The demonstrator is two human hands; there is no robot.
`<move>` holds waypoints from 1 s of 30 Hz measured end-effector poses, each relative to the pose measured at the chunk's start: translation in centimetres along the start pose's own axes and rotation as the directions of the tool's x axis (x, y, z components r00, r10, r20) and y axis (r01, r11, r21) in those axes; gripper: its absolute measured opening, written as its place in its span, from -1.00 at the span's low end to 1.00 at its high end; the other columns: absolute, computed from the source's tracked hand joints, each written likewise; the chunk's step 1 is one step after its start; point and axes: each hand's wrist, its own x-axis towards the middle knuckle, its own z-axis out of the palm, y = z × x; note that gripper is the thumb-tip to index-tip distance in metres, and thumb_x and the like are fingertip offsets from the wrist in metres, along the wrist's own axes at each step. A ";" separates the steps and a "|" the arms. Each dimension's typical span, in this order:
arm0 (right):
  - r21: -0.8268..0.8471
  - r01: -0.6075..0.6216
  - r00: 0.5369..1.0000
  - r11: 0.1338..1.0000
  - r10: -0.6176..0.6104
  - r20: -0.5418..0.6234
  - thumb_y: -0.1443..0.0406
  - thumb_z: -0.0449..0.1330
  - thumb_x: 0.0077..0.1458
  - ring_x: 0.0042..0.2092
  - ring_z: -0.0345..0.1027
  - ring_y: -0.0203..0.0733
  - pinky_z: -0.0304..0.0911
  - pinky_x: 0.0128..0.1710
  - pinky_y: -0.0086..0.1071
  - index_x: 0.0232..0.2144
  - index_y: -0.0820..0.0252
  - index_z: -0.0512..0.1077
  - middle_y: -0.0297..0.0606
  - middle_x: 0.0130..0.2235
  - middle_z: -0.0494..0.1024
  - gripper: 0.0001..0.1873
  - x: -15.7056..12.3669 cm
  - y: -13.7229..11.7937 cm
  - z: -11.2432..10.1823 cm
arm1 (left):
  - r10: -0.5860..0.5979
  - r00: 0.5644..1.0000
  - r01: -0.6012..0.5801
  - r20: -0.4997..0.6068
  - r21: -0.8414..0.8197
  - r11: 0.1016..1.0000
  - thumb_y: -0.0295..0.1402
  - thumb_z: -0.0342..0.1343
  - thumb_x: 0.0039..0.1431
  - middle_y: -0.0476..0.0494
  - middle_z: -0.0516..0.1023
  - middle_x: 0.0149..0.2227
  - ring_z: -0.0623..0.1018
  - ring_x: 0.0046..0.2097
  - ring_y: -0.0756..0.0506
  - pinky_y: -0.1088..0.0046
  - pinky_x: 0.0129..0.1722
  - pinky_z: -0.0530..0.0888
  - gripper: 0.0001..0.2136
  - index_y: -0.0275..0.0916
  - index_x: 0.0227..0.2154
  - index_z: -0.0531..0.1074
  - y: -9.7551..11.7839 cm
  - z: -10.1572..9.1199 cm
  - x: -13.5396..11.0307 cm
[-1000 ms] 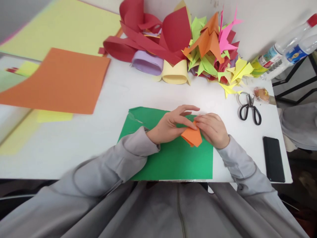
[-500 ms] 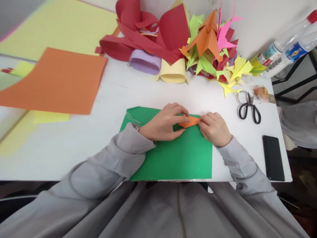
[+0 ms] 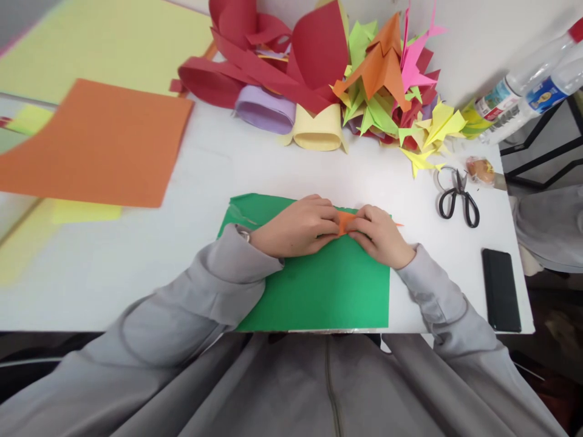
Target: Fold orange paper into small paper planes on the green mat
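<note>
A small folded orange paper piece (image 3: pixel 345 221) lies on a green sheet (image 3: pixel 319 285) in front of me, mostly covered by my fingers. My left hand (image 3: pixel 298 226) presses on its left part with fingers curled down. My right hand (image 3: pixel 379 235) pinches and presses its right part; a thin orange tip sticks out past the knuckles to the right. Both hands meet over the paper, fingertips touching it. Grey sleeves cover both my forearms.
A large orange sheet (image 3: pixel 95 142) lies at the left over yellow paper. A heap of red, purple and cream rolls and folded paper figures (image 3: pixel 364 79) fills the back. Black scissors (image 3: pixel 458 197), a black phone (image 3: pixel 501 290) and plastic bottles (image 3: pixel 528 91) sit at the right.
The orange piece went from held up and showing a broad face to flattened low on the green sheet. Both hands have closed in over it and now press it.
</note>
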 end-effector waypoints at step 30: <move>0.126 -0.217 0.976 0.968 0.219 -0.006 0.40 0.17 0.05 -0.28 0.27 -0.12 0.19 -0.27 -0.26 -0.45 0.14 0.44 -0.27 -0.38 0.35 -0.91 0.9 -0.8 0.0 | -0.269 0.959 0.270 -0.088 0.005 0.963 -0.43 -0.05 0.19 -0.26 0.38 -0.21 0.35 -0.17 -0.20 0.15 -0.16 0.40 -0.83 -0.28 -0.44 0.41 0.5 1.9 0.1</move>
